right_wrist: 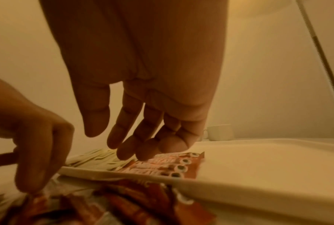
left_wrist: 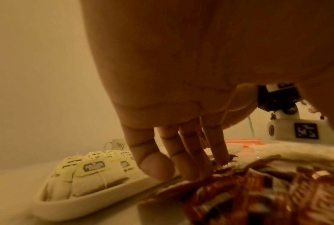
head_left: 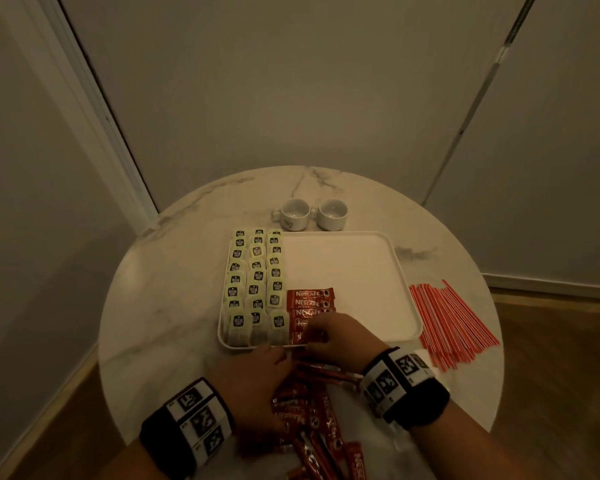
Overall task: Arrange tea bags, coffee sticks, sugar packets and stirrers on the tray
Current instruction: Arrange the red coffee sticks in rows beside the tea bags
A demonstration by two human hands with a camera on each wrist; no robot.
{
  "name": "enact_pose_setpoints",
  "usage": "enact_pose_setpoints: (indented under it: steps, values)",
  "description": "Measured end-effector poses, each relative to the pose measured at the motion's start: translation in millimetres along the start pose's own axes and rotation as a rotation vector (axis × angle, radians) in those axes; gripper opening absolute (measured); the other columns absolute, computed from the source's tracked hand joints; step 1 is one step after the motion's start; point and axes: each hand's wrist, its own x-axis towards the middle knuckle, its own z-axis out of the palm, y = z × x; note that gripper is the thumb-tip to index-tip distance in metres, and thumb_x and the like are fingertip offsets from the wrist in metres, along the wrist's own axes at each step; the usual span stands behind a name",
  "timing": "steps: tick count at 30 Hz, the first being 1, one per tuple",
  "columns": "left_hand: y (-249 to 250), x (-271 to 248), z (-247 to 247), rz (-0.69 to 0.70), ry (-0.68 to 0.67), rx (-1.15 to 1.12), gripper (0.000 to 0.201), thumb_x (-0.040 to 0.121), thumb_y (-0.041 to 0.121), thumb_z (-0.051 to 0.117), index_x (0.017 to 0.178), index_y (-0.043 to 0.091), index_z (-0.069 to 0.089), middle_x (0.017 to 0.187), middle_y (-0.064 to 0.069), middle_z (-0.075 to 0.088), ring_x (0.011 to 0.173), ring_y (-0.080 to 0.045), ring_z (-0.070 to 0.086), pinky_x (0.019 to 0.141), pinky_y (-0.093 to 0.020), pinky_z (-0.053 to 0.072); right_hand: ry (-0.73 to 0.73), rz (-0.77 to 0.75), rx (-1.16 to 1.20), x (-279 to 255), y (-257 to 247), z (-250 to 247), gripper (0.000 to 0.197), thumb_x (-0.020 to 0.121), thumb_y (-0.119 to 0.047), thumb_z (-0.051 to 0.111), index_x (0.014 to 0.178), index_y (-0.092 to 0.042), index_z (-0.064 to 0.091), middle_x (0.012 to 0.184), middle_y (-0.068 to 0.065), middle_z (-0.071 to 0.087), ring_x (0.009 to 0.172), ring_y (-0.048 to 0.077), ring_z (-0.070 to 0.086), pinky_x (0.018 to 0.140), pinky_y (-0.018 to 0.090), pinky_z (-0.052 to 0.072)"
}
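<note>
Marble tabletop (head_left: 174, 306) is carrying the white tray (head_left: 361, 271), with tea bags (head_left: 255, 282) filling its left columns. I am laying Nescafé coffee sticks (head_left: 309, 303) label-up beside them. My right hand (head_left: 336, 332) is hovering with relaxed fingers over the row; my left hand (head_left: 257, 372) is picking from the loose stick pile (head_left: 312, 417). Stirrers (head_left: 447, 323) are waiting off-tray.

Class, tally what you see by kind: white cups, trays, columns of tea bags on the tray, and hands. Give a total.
White cups: 2
Trays: 1
Tea bag columns: 3
Hands: 2
Total: 8
</note>
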Motion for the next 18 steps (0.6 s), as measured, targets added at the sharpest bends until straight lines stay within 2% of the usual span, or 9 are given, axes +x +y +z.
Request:
enact_pose_setpoints:
  steps: [3,6,8,10,12,15,18]
  values:
    - [5,-1,10,0.008,-0.037,0.107,0.093,0.067,0.068,0.061,0.143,0.030,0.023,0.143,0.004,0.027,0.129,-0.018,0.030,0.110,-0.040,0.031,0.020,-0.009,0.029,-2,-4,7,0.019,0.089,-0.026,0.062,0.103,-0.014,0.069,0.101,0.000,0.066,0.087,0.011,0.056,0.072,0.019,0.042]
    - [10,3,18,-0.004,-0.007,0.129,0.081,0.078,0.064,0.057,0.143,0.029,0.024,0.148,0.001,0.022,0.132,-0.022,0.027,0.108,-0.040,0.032,0.073,-0.041,0.051,-2,-6,9,0.018,0.091,-0.024,0.060,0.105,-0.015,0.069,0.102,-0.002,0.066,0.085,0.005,0.051,0.066,0.009,0.034]
    - [14,6,22,-0.022,0.025,0.142,0.069,0.086,0.052,0.055,0.143,0.027,0.026,0.149,-0.001,0.022,0.133,-0.024,0.027,0.106,-0.041,0.035,0.101,-0.052,0.079,-2,-8,8,0.018,0.092,-0.023,0.059,0.105,-0.016,0.068,0.100,-0.005,0.064,0.085,0.004,0.049,0.065,0.007,0.032]
    - [17,9,25,-0.046,0.043,0.141,0.059,0.091,0.035,0.051,0.144,0.024,0.027,0.150,-0.002,0.021,0.134,-0.025,0.026,0.107,-0.040,0.034,0.107,-0.056,0.097,-2,-8,9,0.018,0.093,-0.023,0.057,0.106,-0.017,0.067,0.096,-0.010,0.058,0.085,0.003,0.049,0.066,0.007,0.033]
    - [19,11,26,-0.071,0.039,0.136,0.054,0.095,0.027,0.045,0.145,0.023,0.026,0.152,-0.003,0.020,0.136,-0.026,0.026,0.107,-0.042,0.035,0.094,-0.059,0.109,-3,-6,11,0.018,0.093,-0.023,0.056,0.106,-0.018,0.067,0.097,-0.011,0.058,0.085,0.002,0.049,0.070,0.009,0.036]
    - [20,13,23,-0.096,0.032,0.111,0.054,0.096,0.023,0.043,0.146,0.021,0.025,0.152,-0.003,0.023,0.136,-0.025,0.027,0.107,-0.043,0.036,0.105,-0.039,0.160,-4,-1,15,0.017,0.092,-0.023,0.056,0.103,-0.020,0.068,0.096,-0.012,0.059,0.088,0.003,0.051,0.082,0.018,0.043]
    - [17,12,12,-0.125,0.091,0.020,0.050,0.094,0.025,0.045,0.142,0.020,0.031,0.143,-0.001,0.035,0.129,-0.019,0.035,0.105,-0.032,0.038,0.125,0.014,0.262,-9,3,15,0.015,0.094,-0.024,0.055,0.103,-0.022,0.067,0.092,-0.016,0.057,0.088,0.002,0.054,0.083,0.019,0.046]
